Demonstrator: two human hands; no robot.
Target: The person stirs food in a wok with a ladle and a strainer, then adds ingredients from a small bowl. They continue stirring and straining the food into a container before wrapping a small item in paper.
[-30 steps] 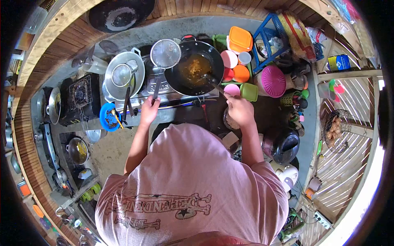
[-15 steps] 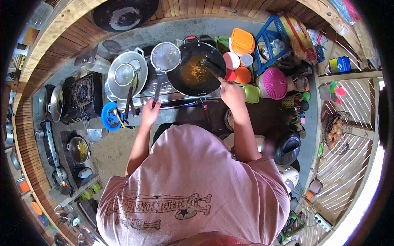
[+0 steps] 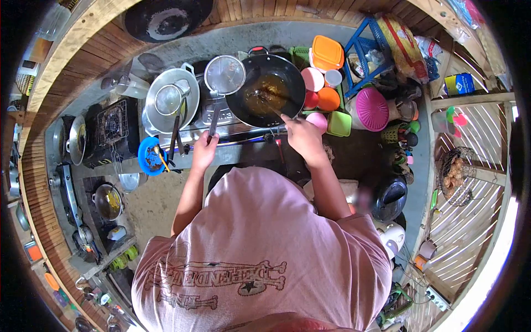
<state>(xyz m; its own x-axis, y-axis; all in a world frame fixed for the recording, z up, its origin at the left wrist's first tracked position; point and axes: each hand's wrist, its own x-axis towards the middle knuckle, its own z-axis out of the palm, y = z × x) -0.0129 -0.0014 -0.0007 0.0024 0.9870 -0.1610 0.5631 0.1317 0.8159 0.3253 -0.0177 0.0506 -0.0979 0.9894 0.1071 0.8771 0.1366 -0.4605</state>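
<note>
My left hand (image 3: pixel 205 150) is closed round the long handle of a round mesh strainer (image 3: pixel 224 74), whose basket is held just left of the wok. My right hand (image 3: pixel 305 138) grips a dark-handled spatula (image 3: pixel 274 110) at the wok's near right side. Its far end reaches into brown oil, and its head cannot be made out. In the black wok (image 3: pixel 241 102) on the stove (image 3: pixel 221 116), brown fried bits (image 3: pixel 271 88) float in that oil. Left of the strainer stands a large metal pot (image 3: pixel 155 119) with a second strainer (image 3: pixel 168 99) resting over it.
A blue bowl (image 3: pixel 142 160) with dark contents and a yellow-handled utensil sits left of my left hand. Lidded plastic containers (image 3: pixel 328 99) crowd the wok's right side, near a pink-lidded tub (image 3: pixel 371 109). Another stove (image 3: pixel 113 124) stands at the far left.
My right hand has moved left and nearer to me, drawing the spatula lower in the wok. The fried bits look more spread out. My left hand and the strainer have barely shifted.
</note>
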